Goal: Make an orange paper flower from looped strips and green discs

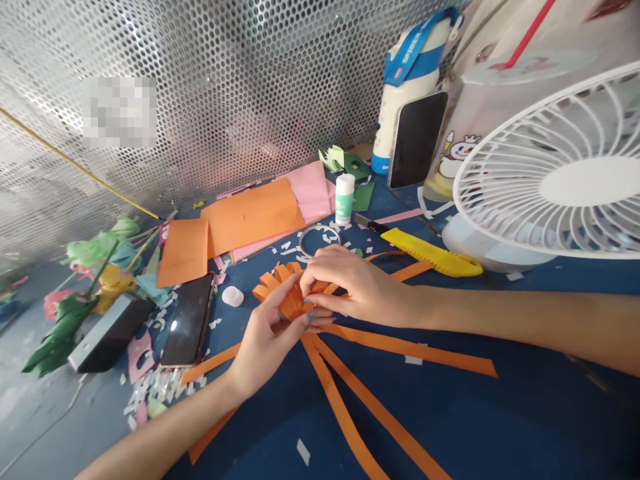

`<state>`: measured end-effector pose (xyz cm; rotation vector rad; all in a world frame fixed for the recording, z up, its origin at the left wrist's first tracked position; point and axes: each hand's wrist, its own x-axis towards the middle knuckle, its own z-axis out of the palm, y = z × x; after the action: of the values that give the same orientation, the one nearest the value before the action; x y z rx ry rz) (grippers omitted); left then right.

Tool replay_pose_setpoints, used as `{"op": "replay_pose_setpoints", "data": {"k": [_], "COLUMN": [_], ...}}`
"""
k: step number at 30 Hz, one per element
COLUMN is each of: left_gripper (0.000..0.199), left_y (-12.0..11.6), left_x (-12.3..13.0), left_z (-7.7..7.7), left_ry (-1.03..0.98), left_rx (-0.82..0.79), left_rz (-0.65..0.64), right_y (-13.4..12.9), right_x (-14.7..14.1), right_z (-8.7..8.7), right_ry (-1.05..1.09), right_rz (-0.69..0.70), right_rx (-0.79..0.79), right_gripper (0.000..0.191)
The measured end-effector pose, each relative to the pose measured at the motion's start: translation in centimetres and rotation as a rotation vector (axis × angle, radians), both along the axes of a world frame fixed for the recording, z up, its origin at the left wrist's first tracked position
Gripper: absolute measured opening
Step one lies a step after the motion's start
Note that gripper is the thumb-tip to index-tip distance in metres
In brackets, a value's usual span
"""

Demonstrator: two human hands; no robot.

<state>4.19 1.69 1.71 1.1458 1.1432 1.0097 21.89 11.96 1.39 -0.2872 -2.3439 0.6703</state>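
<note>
An orange paper piece point(291, 303) with looped strips at its top sits between my two hands, and long loose strips fan out from it across the blue table. My left hand point(265, 340) grips its lower left side, thumb and fingers closed round it. From the right, my right hand point(345, 283) pinches the paper near its middle with bent fingers. The fingertips of both hands nearly meet there. A metallic ring point(320, 228) and a glue stick point(344, 200) stand just beyond my right hand, while a small white cap point(233, 297) lies left of the loops.
Orange sheets point(253, 213) lie behind the hands. At the right are a yellow cutter point(430, 252), a white fan point(570, 180), an upright phone point(417, 140) and a bottle point(407, 93). Another phone point(187, 323), a black box point(113, 333) and paper flowers point(105, 267) are at the left.
</note>
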Motion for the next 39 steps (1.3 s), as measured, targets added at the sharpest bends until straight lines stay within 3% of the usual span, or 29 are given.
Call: {"op": "replay_pose_setpoints", "data": {"k": [4,9,14,17,22,26,33,39], "left_gripper": [0.072,0.078,0.052,0.039,0.033,0.029,0.030,0.028], "left_y": [-0.1,-0.1,0.2,0.3,0.5,0.6,0.5,0.7], "left_x": [-0.4,-0.8,-1.2,-1.3,-1.3,-1.3,-1.7,-2.5], "left_z": [0.2,0.6,0.2,0.0,0.0,0.0,-0.1,0.0], "left_ry": [0.034,0.080,0.082,0.065,0.031,0.045,0.118,0.114], "left_rx": [0.040,0.056,0.080,0.101,0.116,0.167,0.263,0.466], "left_rz": [0.003,-0.010,0.065,0.076,0.049,-0.006,-0.009,0.294], "right_y": [-0.1,1.4,3.8,4.6,5.1,5.0,4.7,3.5], "right_x": [0.0,0.5,1.1,1.2,1.2,1.1,1.1,1.2], "right_z": [0.3,0.5,-0.5,-1.3,-1.8,-1.4,-0.7,0.1], "right_ry": [0.043,0.147,-0.116,-0.266,-0.347,-0.353,-0.117,0.319], "right_rz": [-0.030,-0.227,-0.380,-0.362,-0.313,-0.363,-0.349,-0.240], "right_rx": [0.019,0.055,0.197,0.265,0.310,0.267,0.075,-0.060], "right_gripper": [0.005,0.017,0.016,0.004,0.009,0.015,0.008,0.014]}}
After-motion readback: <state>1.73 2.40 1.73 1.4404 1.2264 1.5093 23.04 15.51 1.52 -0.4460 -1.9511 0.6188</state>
